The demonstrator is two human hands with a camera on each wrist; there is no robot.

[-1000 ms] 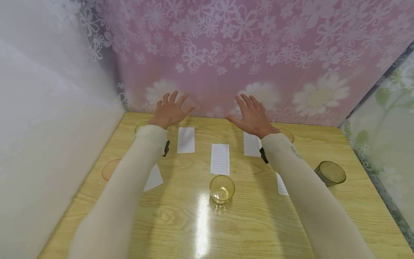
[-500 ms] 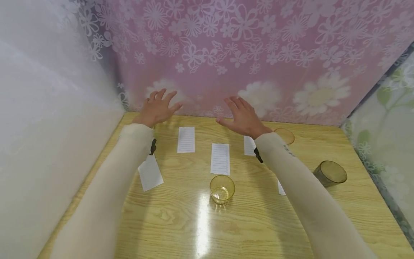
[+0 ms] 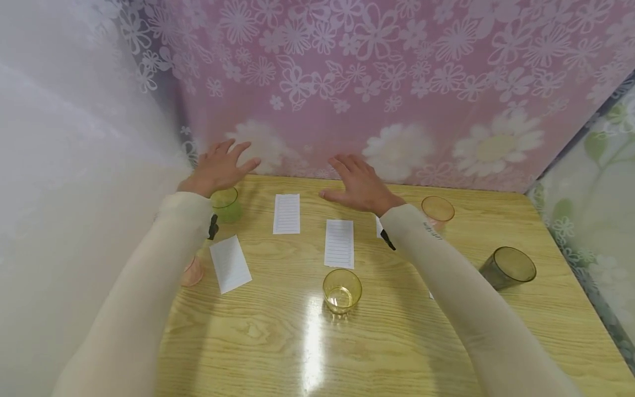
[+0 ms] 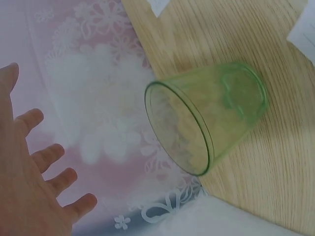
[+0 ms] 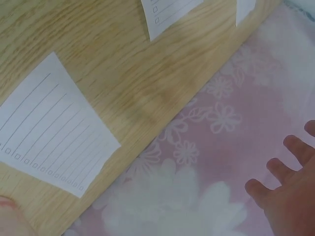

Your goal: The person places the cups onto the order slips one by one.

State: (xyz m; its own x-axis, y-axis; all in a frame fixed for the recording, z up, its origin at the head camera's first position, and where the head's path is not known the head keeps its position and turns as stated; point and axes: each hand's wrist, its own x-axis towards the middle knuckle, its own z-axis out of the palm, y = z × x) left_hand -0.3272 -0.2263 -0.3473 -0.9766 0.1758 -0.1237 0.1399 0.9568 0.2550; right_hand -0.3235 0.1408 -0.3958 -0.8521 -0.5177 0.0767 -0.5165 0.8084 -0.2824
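Note:
My left hand (image 3: 218, 170) hovers over the back left of the table, fingers spread and holding nothing. Nearest to it is an upright green drinking glass (image 3: 226, 207), partly hidden by the wrist in the head view. That glass (image 4: 211, 108) shows whole in the left wrist view, apart from the fingers. My right hand (image 3: 361, 187) is held above the back middle, fingers extended, with nothing in it. Under the right wrist, a lined paper slip (image 3: 379, 227) is mostly covered. In the right wrist view a slip with lines and small boxes (image 5: 59, 128) lies away from the fingers (image 5: 280, 169).
A yellow glass (image 3: 342, 298) stands mid-table behind which lies a lined slip (image 3: 339, 244). More slips lie left of it (image 3: 286, 214). A dark glass (image 3: 506, 270) and an orange-pink glass (image 3: 436, 212) are at right. Another pink glass (image 3: 192, 273) is half hidden by the left sleeve.
Both hands have shifted left, still raised and apart from the things. The left sleeve now uncovers more of the green glass and the left slip; the right sleeve covers more of the right-hand slips.

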